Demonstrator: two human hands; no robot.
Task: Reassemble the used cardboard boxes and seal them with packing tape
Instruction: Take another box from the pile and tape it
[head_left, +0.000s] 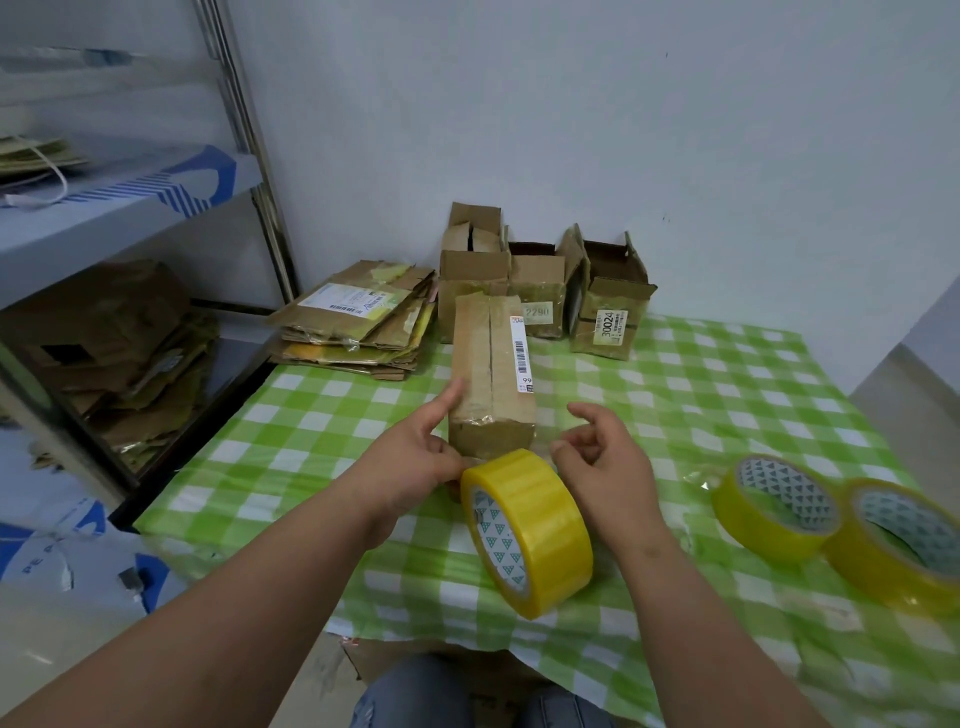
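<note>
1. A long cardboard box (492, 374) lies on the table (701, 395), which is covered with a green-and-white checked cloth. Its near end faces the person and its top flaps meet along a centre seam. A white barcode label runs along its right top edge.

2. The left hand (415, 457) is at the box's near left corner. Its forefinger is stretched out along the left side of the box and the thumb reaches toward the roll of tape below; whether that thumb is actually pressing on the roll or on the box end is hard to tell from this angle.

3. A yellow roll of packing tape (527, 532) stands on edge just in front of the box's near end, between the two hands, tilted slightly.

4. The right hand (605, 457) hovers just right of the box's near end, fingers loosely curled, thumb and forefinger tips close together. They may be pinching clear tape, but none can be made out.

5. Two more tape rolls (779, 506) lie flat and touching at the right side of the table.

6. At the far edge by the wall stand three open boxes (540, 291) with flaps up, and to their left a stack of flattened cartons (358, 322).

7. A metal shelf unit (130, 249) on the left holds more flattened cardboard.
</note>
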